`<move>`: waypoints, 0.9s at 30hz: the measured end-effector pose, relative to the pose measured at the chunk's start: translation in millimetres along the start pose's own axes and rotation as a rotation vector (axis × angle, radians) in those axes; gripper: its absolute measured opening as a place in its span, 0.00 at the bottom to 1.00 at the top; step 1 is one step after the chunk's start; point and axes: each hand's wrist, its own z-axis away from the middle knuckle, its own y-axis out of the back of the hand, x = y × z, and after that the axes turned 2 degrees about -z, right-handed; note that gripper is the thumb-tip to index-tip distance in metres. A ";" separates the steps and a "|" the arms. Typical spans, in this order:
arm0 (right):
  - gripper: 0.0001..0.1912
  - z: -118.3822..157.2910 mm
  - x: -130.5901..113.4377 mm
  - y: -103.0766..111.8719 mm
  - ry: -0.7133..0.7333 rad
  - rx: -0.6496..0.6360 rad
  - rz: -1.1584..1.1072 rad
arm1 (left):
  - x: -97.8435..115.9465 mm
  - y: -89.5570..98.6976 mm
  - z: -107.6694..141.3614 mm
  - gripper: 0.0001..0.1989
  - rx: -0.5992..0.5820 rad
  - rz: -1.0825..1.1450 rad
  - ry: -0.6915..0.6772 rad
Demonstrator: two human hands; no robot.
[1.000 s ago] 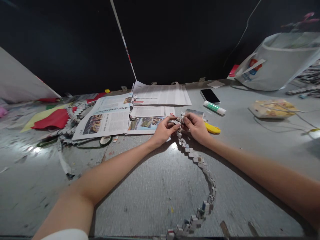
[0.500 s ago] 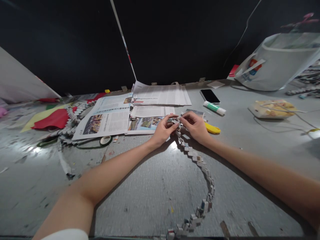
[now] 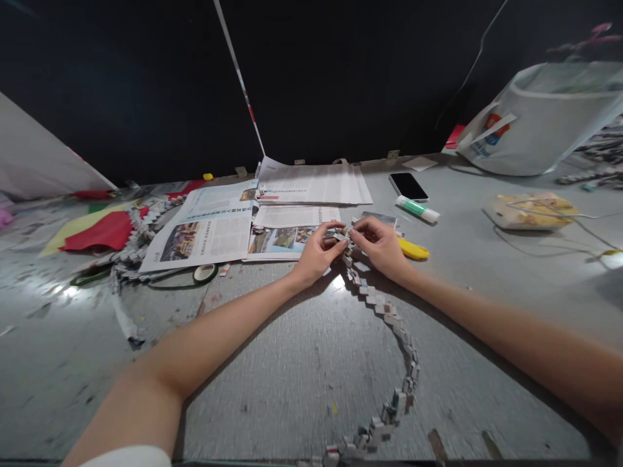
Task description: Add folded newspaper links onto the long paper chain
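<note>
A long zigzag chain of folded newspaper links curves over the grey table from the front edge up to my hands. My left hand pinches the chain's far end between thumb and fingers. Close beside it on the right, my right hand grips the same end with its fingertips. The links right between the fingers are partly hidden. Just behind my hands lie printed newspaper sheets. A yellow utility knife lies to the right of my right hand.
Folded newspapers and red paper lie at left, with a roll of green tape. A glue stick and a phone lie back right. Farther right are a yellow-patterned packet with a cord and a white bag.
Both hands stay at the chain's end with almost no movement; the fingers shift only slightly. The rest of the chain lies as before.
</note>
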 end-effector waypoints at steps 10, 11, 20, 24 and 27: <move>0.15 -1.1 -1.6 1.2 -0.052 -0.005 -0.012 | -3.4 -0.5 0.3 0.32 -0.027 -0.075 -0.034; 0.15 -1.1 -1.9 1.3 -0.050 -0.006 -0.013 | -3.8 -0.2 -0.2 0.31 -0.023 -0.077 -0.039; 0.14 -1.3 -2.0 1.4 -0.041 -0.013 0.006 | -5.7 -0.3 -2.0 0.30 -0.003 -0.025 -0.032; 0.14 -0.8 -1.7 0.9 -0.028 -0.013 0.023 | -3.5 -0.7 -0.8 0.30 -0.021 -0.043 -0.045; 0.16 -0.6 -0.6 0.8 -0.025 -0.017 0.031 | -3.1 -1.1 0.3 0.30 -0.017 -0.061 -0.043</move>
